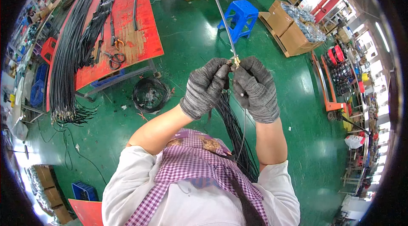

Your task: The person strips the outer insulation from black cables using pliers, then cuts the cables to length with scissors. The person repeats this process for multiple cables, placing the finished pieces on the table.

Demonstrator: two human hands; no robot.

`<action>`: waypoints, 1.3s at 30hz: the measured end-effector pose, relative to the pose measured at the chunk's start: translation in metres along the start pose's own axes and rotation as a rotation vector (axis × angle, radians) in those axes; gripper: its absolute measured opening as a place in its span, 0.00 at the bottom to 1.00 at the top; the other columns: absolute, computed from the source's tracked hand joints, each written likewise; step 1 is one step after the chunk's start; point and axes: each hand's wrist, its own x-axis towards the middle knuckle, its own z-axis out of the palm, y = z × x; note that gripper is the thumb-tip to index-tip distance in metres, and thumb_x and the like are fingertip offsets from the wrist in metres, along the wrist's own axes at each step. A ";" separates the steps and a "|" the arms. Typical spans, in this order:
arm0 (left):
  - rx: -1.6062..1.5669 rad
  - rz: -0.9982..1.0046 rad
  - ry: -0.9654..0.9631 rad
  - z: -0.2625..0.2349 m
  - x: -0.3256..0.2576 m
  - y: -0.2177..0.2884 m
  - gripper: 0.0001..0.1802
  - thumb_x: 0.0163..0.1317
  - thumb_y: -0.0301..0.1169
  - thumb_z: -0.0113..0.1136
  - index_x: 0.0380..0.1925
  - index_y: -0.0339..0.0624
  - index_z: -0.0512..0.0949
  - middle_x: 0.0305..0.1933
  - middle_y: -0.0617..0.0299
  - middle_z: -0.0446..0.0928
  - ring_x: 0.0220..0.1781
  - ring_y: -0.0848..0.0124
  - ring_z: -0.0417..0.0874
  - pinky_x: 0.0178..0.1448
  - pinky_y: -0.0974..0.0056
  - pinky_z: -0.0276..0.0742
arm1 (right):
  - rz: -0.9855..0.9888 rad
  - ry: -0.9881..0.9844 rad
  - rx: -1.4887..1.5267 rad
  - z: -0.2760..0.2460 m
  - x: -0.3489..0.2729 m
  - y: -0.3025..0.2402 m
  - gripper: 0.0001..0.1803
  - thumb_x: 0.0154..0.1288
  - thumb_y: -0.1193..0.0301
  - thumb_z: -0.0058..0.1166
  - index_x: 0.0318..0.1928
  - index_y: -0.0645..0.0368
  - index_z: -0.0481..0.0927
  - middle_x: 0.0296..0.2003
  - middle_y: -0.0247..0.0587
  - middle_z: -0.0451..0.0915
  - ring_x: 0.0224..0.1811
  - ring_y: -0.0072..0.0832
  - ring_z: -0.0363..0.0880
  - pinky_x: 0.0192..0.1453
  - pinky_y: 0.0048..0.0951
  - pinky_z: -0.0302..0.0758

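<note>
Both my hands wear grey knit gloves and meet in front of my chest. My left hand (pixel 205 86) is closed, its thumb and fingers pinched together at a small brass-coloured fitting (pixel 236 62); what lies inside the pinch is hidden. My right hand (pixel 256 89) grips that fitting from the other side, fingers curled. From the fitting a long grey cable (pixel 221 12) runs up and away, taut and straight. A thin grey cable (pixel 245 129) hangs below my right hand. Beneath my hands a bundle of black cables (pixel 234 129) trails down beside my checked apron (pixel 191 151).
On the left a red table (pixel 146 43) bears long black cables (pixel 68 64), scissors (pixel 115 60) and orange-handled pliers (pixel 118 43). A coil of black cable (pixel 150 95) lies on the green floor. Ahead stand a blue stool (pixel 240 18) and cardboard boxes (pixel 280 26). An orange pallet truck (pixel 333 105) is right.
</note>
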 end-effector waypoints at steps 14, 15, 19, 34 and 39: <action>0.186 0.148 0.018 0.006 0.003 -0.006 0.11 0.56 0.28 0.44 0.37 0.35 0.70 0.21 0.58 0.71 0.23 0.73 0.72 0.28 0.71 0.67 | -0.126 0.093 -0.559 -0.006 0.008 -0.008 0.09 0.53 0.72 0.50 0.35 0.63 0.72 0.23 0.35 0.74 0.22 0.16 0.70 0.20 0.16 0.67; 0.227 0.180 0.020 0.006 0.002 -0.009 0.11 0.55 0.27 0.44 0.39 0.35 0.69 0.22 0.56 0.71 0.23 0.70 0.73 0.28 0.70 0.68 | -0.055 0.078 -0.512 -0.006 0.007 -0.012 0.10 0.52 0.72 0.50 0.36 0.63 0.72 0.24 0.35 0.74 0.22 0.16 0.71 0.19 0.15 0.67; 0.308 0.306 -0.024 0.006 0.005 -0.020 0.16 0.54 0.25 0.44 0.44 0.35 0.67 0.27 0.47 0.73 0.26 0.58 0.76 0.30 0.65 0.70 | -0.003 0.022 -0.342 -0.010 0.013 -0.013 0.12 0.51 0.73 0.52 0.37 0.63 0.74 0.24 0.35 0.74 0.22 0.17 0.71 0.19 0.14 0.68; -0.062 0.034 -0.238 0.028 -0.009 -0.043 0.13 0.58 0.30 0.43 0.41 0.37 0.69 0.30 0.58 0.74 0.31 0.74 0.73 0.37 0.70 0.68 | -0.235 0.006 -0.621 -0.032 0.018 0.004 0.10 0.52 0.70 0.51 0.35 0.60 0.75 0.23 0.32 0.73 0.21 0.15 0.70 0.24 0.16 0.66; 0.023 -0.011 -0.186 0.025 -0.006 -0.035 0.14 0.58 0.30 0.44 0.43 0.37 0.69 0.32 0.60 0.73 0.33 0.75 0.72 0.38 0.71 0.67 | -0.122 0.052 -0.449 -0.035 0.022 0.000 0.11 0.52 0.68 0.52 0.34 0.61 0.76 0.24 0.32 0.74 0.20 0.14 0.69 0.23 0.16 0.65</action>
